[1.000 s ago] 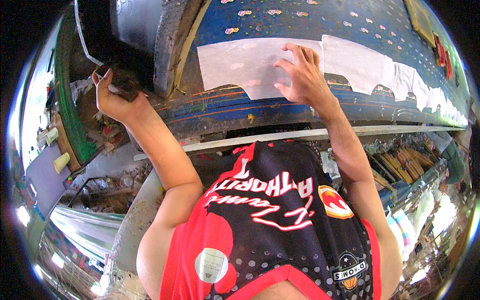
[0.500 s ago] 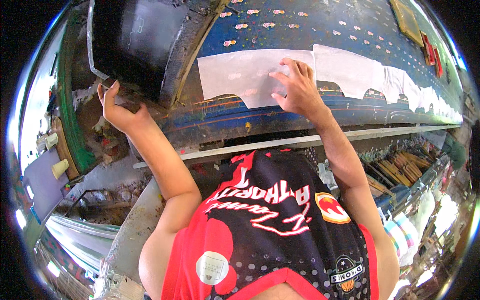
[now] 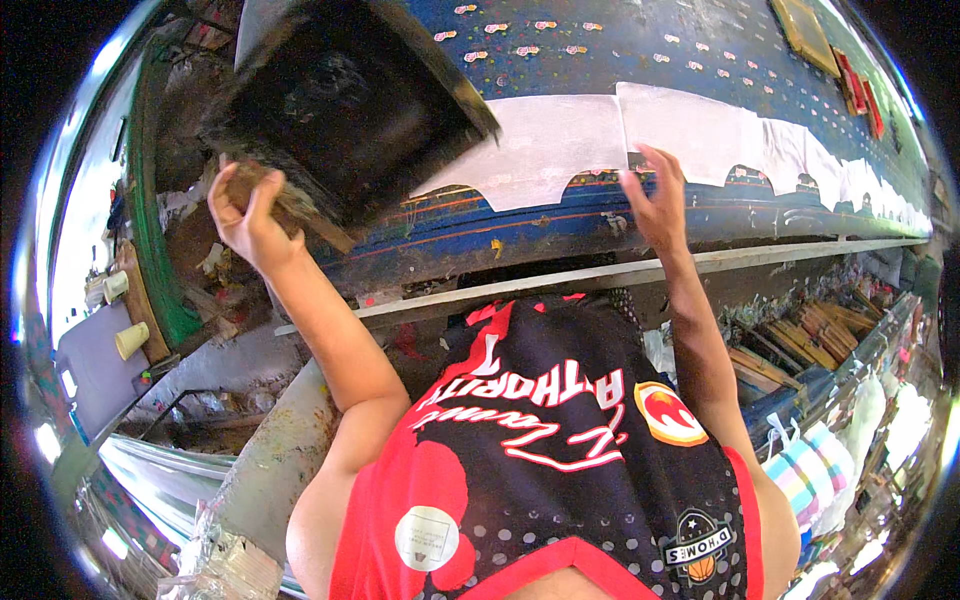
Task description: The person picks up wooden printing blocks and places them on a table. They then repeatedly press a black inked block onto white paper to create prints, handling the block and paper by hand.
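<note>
My left hand (image 3: 250, 215) is closed on the near left edge of a dark, ink-stained screen printing frame (image 3: 345, 110), which is tilted and blurred by motion. The frame's right corner overlaps the left end of a white cut fabric piece (image 3: 540, 150) lying flat on the blue table. Near the gap between that piece and a second white fabric piece (image 3: 690, 130), my right hand (image 3: 660, 195) hovers with fingers apart, holding nothing. I cannot tell whether its fingertips touch the cloth.
More white pieces (image 3: 850, 190) run along the table (image 3: 600, 65) to the right, which bears rows of small printed marks. A pale rail (image 3: 560, 273) borders its near edge. Wooden-handled tools (image 3: 810, 335) fill a shelf below right. Paper cups (image 3: 131, 340) stand at the left.
The screen frame has swung right and toward me in my left hand, now partly over the first fabric piece. My right hand has moved right, off that piece's middle.
</note>
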Tool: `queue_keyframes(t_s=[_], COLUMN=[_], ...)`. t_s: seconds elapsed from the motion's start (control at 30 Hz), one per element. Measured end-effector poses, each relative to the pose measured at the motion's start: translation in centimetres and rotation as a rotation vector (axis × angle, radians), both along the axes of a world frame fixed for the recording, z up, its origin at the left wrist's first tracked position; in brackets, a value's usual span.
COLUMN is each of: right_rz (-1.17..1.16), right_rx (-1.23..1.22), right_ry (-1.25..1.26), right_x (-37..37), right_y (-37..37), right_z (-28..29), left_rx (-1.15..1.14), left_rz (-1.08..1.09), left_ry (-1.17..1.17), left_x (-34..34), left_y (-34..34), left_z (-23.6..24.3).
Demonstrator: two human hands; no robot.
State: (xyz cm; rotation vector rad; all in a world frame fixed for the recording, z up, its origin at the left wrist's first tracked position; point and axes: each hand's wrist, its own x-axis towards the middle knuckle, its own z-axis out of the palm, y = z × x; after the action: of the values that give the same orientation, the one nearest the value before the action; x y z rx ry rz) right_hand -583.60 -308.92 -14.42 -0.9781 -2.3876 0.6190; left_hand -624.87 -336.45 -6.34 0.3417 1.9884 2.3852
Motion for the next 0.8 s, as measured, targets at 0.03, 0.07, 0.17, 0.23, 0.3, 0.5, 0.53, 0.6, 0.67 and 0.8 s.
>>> queue_keyframes(t_s=[0.03, 0.07, 0.17, 0.23, 0.3, 0.5, 0.53, 0.6, 0.67, 0.8], right_rz=[-0.102, -0.193, -0.336, -0.309, -0.221, -0.106, -0.112, -0.115, -0.117, 0.021], right_rx=[-0.098, -0.196, -0.348, -0.355, -0.304, -0.355, -0.330, -0.383, -0.535, -0.735], right_ry=[0.040, 0.082, 0.246, 0.288, 0.250, 0.199, 0.177, 0.197, 0.278, 0.550], right_x=[1.7, 3.1, 4.8, 4.3, 3.8, 2.5, 2.5, 2.3, 1.6, -3.9], right_y=[-0.4, -1.0, -3.4, -4.3, -4.9, -5.4, -5.3, -5.2, -4.0, 0.8], right_z=[-0.6, -0.6, -0.2, 0.0, 0.6, -0.6, -0.6, -0.7, -0.9, 5.7], left_rx=[-0.059, -0.065, -0.198, -0.194, -0.096, -0.135, -0.113, -0.123, -0.231, -0.145], left_rz=[-0.083, -0.178, -0.367, -0.434, -0.505, -0.517, -0.505, -0.510, -0.498, -0.408], left_ry=[0.045, -0.021, -0.125, -0.105, -0.183, -0.203, -0.240, -0.275, -0.267, -0.001], left_x=[0.1, 1.2, 5.9, 8.9, 11.7, 14.9, 14.8, 14.5, 13.1, 8.1], left_y=[-0.2, 0.0, 2.9, 4.3, 5.6, 6.1, 5.9, 6.0, 6.8, 10.8], left_z=[-1.2, -2.2, -4.7, -6.8, -8.0, -9.2, -9.4, -8.4, -7.5, -0.7])
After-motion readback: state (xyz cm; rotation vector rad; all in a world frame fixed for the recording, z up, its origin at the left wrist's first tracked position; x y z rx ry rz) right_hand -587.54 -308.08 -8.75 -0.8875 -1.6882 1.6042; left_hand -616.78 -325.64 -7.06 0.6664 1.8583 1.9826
